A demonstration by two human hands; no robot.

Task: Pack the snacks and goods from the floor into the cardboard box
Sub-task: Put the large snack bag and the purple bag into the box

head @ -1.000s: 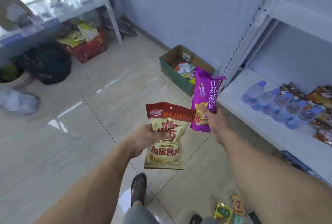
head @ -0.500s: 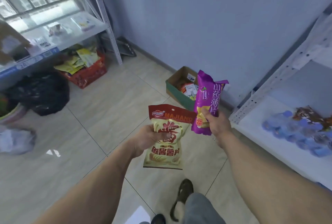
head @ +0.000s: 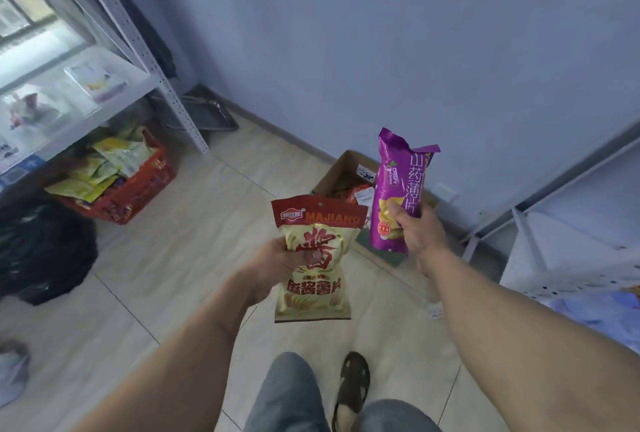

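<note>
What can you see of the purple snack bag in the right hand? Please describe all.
The tall, narrow purple snack bag of glossy plastic film has white Chinese characters, the words "CRISPY", a picture of yellow chips and a round red seal near its bottom. It looks sealed and puffed. It is held upright, slightly tilted, in the air in front of the open cardboard box. The right hand grips its lower half, fingers curled round it; nothing else touches it.

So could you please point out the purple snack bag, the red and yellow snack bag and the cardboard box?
purple snack bag (head: pixel 401 168): head view, upper front face.
red and yellow snack bag (head: pixel 313 296): head view, lower front panel.
cardboard box (head: pixel 337 172): head view, left inner wall.
</note>
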